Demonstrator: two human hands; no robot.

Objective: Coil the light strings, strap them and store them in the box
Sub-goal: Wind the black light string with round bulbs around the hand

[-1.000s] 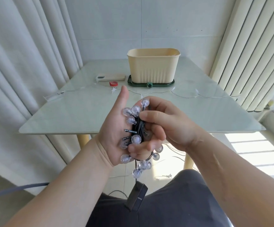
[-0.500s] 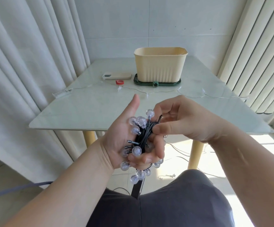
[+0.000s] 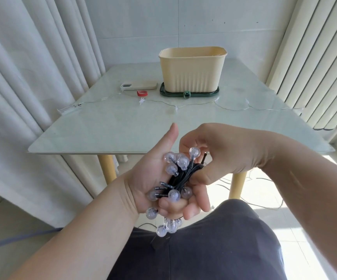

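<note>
Head view: right hand fingertips pinch the black wires mid-bundle, left hand fingers curl round the coiled light string, thumb straight up, coil's long axis along the left palm, box well ahead across the table.

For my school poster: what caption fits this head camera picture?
Left hand holds a coiled light string, right hand pinches its wires, cream box waiting on the table.
</note>
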